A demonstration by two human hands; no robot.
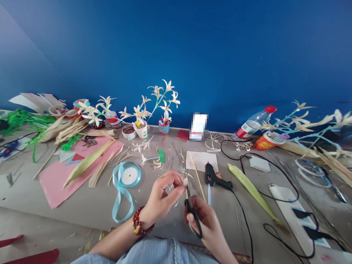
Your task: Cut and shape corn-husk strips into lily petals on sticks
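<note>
My left hand point(166, 196), with a red bead bracelet point(139, 220) at its wrist, pinches a small pale petal-like piece point(185, 181) between thumb and fingertips. Black-handled scissors point(194, 216) are gripped in my right hand point(206, 220), their blades pointing up toward that piece. Whether the blades touch it I cannot tell. Just beyond my hands lie a thin wooden stick point(198, 178), a white paper sheet point(202, 161) and a black glue gun point(217, 178) with a clear glue stick in it. A roll of light blue ribbon point(130, 176) lies left of my left hand.
Potted pale flowers point(165, 106) stand along the blue wall. Pink paper point(63, 176) with dried husks spreads at left. To the right are a yellow-green husk point(254, 192), a white power strip point(298, 220), dark cables, and a red-capped bottle point(254, 124). Scraps litter the table.
</note>
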